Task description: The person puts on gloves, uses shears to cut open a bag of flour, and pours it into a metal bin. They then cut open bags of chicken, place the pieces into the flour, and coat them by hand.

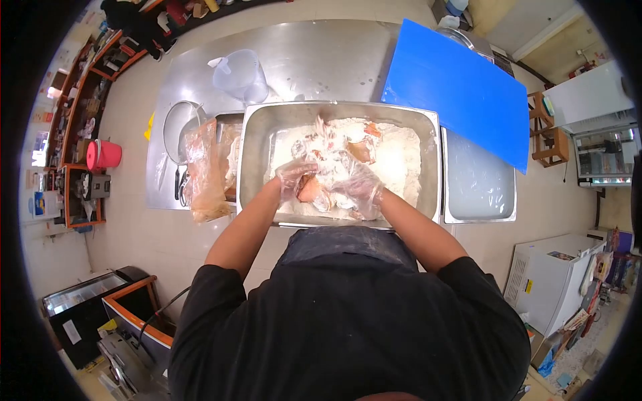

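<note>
A deep steel pan (251,144) holds white flour (401,164) and several pieces of raw chicken (361,151), partly coated. My left hand (296,175), in a clear plastic glove, curls around a pinkish chicken piece (309,191) on the pan's near left side. My right hand (362,190), gloved the same way, is closed over floured chicken near the middle. Flour and meat hide some of its fingertips. Between and beyond the hands, a floury heap (324,142) looks smeared, with flour in motion above it.
Left of the pan lie a plastic bag (204,167) with orange residue and a round sieve (175,130). Behind stands a clear plastic jug (242,75). A blue board (461,87) partly covers a tray of whitish liquid (478,180) at right. The steel table (314,57) extends behind.
</note>
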A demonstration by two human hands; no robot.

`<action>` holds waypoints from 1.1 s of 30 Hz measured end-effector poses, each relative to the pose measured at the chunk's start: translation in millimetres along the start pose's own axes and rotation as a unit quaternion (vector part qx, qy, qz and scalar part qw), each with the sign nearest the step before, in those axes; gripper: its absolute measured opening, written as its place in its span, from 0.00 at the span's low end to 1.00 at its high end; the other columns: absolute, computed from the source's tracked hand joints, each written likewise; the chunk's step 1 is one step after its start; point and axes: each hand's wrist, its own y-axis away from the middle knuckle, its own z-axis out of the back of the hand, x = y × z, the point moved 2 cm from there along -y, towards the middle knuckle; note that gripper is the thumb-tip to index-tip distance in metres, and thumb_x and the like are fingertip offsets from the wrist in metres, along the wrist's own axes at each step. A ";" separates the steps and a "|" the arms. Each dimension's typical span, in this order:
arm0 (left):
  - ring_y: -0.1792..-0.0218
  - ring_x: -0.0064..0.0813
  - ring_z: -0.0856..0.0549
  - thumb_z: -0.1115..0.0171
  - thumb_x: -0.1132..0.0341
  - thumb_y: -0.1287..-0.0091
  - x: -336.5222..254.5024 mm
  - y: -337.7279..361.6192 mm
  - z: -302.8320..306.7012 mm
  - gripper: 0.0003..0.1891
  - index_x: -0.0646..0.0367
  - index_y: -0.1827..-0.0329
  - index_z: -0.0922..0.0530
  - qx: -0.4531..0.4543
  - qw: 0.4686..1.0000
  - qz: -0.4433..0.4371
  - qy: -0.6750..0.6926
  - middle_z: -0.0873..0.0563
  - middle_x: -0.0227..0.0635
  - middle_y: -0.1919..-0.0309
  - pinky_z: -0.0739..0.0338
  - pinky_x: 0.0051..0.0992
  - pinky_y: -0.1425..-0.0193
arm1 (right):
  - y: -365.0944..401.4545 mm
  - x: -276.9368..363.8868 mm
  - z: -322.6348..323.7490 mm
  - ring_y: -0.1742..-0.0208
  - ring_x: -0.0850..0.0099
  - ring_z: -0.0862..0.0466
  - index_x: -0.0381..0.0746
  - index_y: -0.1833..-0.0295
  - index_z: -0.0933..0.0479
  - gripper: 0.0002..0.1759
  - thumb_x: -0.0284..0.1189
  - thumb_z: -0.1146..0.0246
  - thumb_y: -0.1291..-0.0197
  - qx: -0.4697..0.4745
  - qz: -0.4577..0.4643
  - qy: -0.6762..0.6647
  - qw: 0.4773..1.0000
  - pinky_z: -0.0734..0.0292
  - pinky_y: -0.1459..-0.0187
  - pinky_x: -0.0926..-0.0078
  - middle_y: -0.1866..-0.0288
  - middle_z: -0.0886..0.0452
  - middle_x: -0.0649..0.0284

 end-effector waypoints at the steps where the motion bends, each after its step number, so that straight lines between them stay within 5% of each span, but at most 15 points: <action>1: 0.58 0.32 0.14 0.30 0.60 0.40 -8.1 6.9 0.2 0.33 0.58 0.32 0.30 0.001 0.998 -0.045 -0.040 0.17 0.40 0.49 0.17 0.40 0.56 | 8.3 12.1 -4.8 0.34 0.70 0.27 0.41 0.32 0.31 0.40 0.25 0.24 0.52 -0.009 -0.022 0.002 1.000 0.31 0.33 0.72 0.35 0.24 0.59; 2: 0.57 0.32 0.14 0.29 0.63 0.40 -15.2 10.7 3.3 0.34 0.57 0.31 0.32 0.002 0.993 -0.092 -0.080 0.17 0.41 0.48 0.17 0.40 0.55 | 8.6 3.7 5.0 0.35 0.70 0.26 0.41 0.33 0.29 0.36 0.26 0.25 0.50 -0.006 -0.002 0.105 0.995 0.30 0.33 0.72 0.35 0.24 0.60; 3: 0.50 0.33 0.16 0.28 0.68 0.40 -20.2 -5.1 25.8 0.39 0.56 0.26 0.37 -0.030 0.976 -0.034 -0.213 0.17 0.39 0.47 0.20 0.38 0.46 | 9.6 -7.8 17.3 0.36 0.70 0.25 0.42 0.35 0.27 0.33 0.27 0.26 0.49 -0.001 0.017 0.206 0.978 0.29 0.34 0.73 0.35 0.24 0.60; 6: 0.41 0.36 0.21 0.34 0.59 0.34 0.2 -28.7 62.1 0.36 0.54 0.25 0.39 -0.024 0.975 -0.116 -0.187 0.20 0.39 0.40 0.28 0.35 0.36 | 36.2 -14.0 62.2 0.30 0.64 0.29 0.36 0.37 0.26 0.27 0.35 0.32 0.40 0.055 0.067 0.288 0.954 0.33 0.30 0.68 0.31 0.28 0.54; 7: 0.31 0.42 0.31 0.49 0.42 0.27 6.0 -38.6 71.3 0.36 0.52 0.23 0.41 -0.128 0.918 -0.042 -0.373 0.30 0.42 0.29 0.40 0.38 0.27 | 43.2 -3.1 64.8 0.28 0.63 0.33 0.35 0.34 0.29 0.29 0.36 0.34 0.38 0.042 0.010 0.301 0.953 0.36 0.28 0.67 0.29 0.30 0.52; 9: 0.26 0.44 0.38 0.59 0.34 0.29 35.9 -59.5 72.6 0.39 0.49 0.22 0.43 -0.075 0.917 0.015 -0.391 0.38 0.45 0.25 0.46 0.43 0.25 | 43.0 -16.2 76.0 0.24 0.61 0.39 0.32 0.30 0.35 0.33 0.39 0.38 0.34 0.016 -0.144 0.286 0.947 0.39 0.26 0.66 0.27 0.34 0.49; 11: 0.22 0.46 0.47 0.67 0.25 0.33 16.8 -16.8 20.8 0.45 0.45 0.21 0.46 -0.027 0.935 0.135 -0.328 0.46 0.47 0.22 0.52 0.49 0.24 | 29.5 -79.9 90.6 0.23 0.61 0.40 0.32 0.27 0.42 0.36 0.40 0.40 0.32 0.054 -0.117 0.302 0.945 0.39 0.27 0.68 0.26 0.36 0.49; 15: 0.24 0.44 0.44 0.53 0.26 0.37 2.0 9.6 -26.9 0.46 0.48 0.22 0.41 0.034 0.965 0.149 -0.213 0.42 0.45 0.23 0.44 0.50 0.27 | -2.6 -115.7 65.0 0.29 0.66 0.31 0.31 0.29 0.36 0.33 0.36 0.37 0.35 0.135 -0.029 0.264 0.954 0.36 0.29 0.71 0.33 0.27 0.50; 20: 0.27 0.37 0.36 0.29 0.37 0.46 35.5 -49.7 22.2 0.53 0.57 0.23 0.42 0.165 0.960 0.077 -0.211 0.35 0.41 0.26 0.38 0.41 0.29 | 1.7 -42.2 25.9 0.39 0.72 0.22 0.32 0.39 0.23 0.22 0.31 0.36 0.37 0.011 -0.209 0.099 0.973 0.29 0.35 0.72 0.42 0.18 0.56; 21: 0.30 0.35 0.31 0.24 0.49 0.46 25.8 -44.3 25.4 0.52 0.62 0.24 0.43 0.141 0.947 0.090 -0.273 0.30 0.41 0.29 0.37 0.31 0.29 | 3.9 -42.6 29.9 0.39 0.72 0.22 0.32 0.40 0.23 0.22 0.31 0.36 0.37 0.006 -0.184 0.101 0.978 0.29 0.35 0.73 0.42 0.18 0.56; 24: 0.32 0.37 0.29 0.27 0.59 0.43 -13.0 4.3 4.0 0.46 0.63 0.24 0.43 0.066 0.881 -0.100 -0.457 0.28 0.45 0.31 0.37 0.29 0.28 | 7.0 -44.8 50.9 0.39 0.72 0.22 0.33 0.41 0.22 0.20 0.31 0.37 0.37 0.008 -0.057 0.177 0.982 0.29 0.35 0.73 0.40 0.19 0.56; 25: 0.32 0.41 0.29 0.29 0.64 0.44 -12.3 -2.4 10.1 0.45 0.63 0.24 0.44 0.046 0.787 -0.162 -0.593 0.28 0.49 0.32 0.37 0.32 0.27 | 8.0 -42.2 60.1 0.39 0.72 0.22 0.33 0.42 0.22 0.20 0.31 0.38 0.36 -0.002 -0.018 0.202 0.979 0.29 0.36 0.73 0.39 0.20 0.56; 28: 0.30 0.48 0.31 0.30 0.49 0.41 -11.5 -24.4 55.8 0.45 0.55 0.24 0.42 0.052 0.742 -0.211 -0.634 0.30 0.48 0.31 0.37 0.34 0.26 | 11.3 -15.7 84.5 0.39 0.72 0.21 0.34 0.43 0.21 0.18 0.30 0.39 0.36 -0.059 0.093 0.211 0.971 0.28 0.36 0.73 0.37 0.21 0.55; 30: 0.30 0.50 0.31 0.36 0.41 0.39 -35.5 -29.0 67.6 0.43 0.55 0.26 0.39 -0.129 0.780 -0.073 -0.608 0.28 0.46 0.31 0.36 0.35 0.27 | 10.3 2.7 97.9 0.39 0.73 0.21 0.34 0.44 0.20 0.17 0.30 0.39 0.35 -0.124 0.125 0.126 0.976 0.28 0.36 0.73 0.36 0.21 0.55; 33: 0.31 0.48 0.29 0.41 0.36 0.37 -72.4 -22.8 55.4 0.42 0.59 0.29 0.34 -0.254 0.781 -0.074 -0.566 0.26 0.48 0.33 0.33 0.36 0.29 | -21.6 -34.2 124.5 0.36 0.72 0.24 0.35 0.44 0.21 0.18 0.33 0.39 0.34 -0.241 -0.061 0.066 0.966 0.36 0.30 0.72 0.35 0.23 0.53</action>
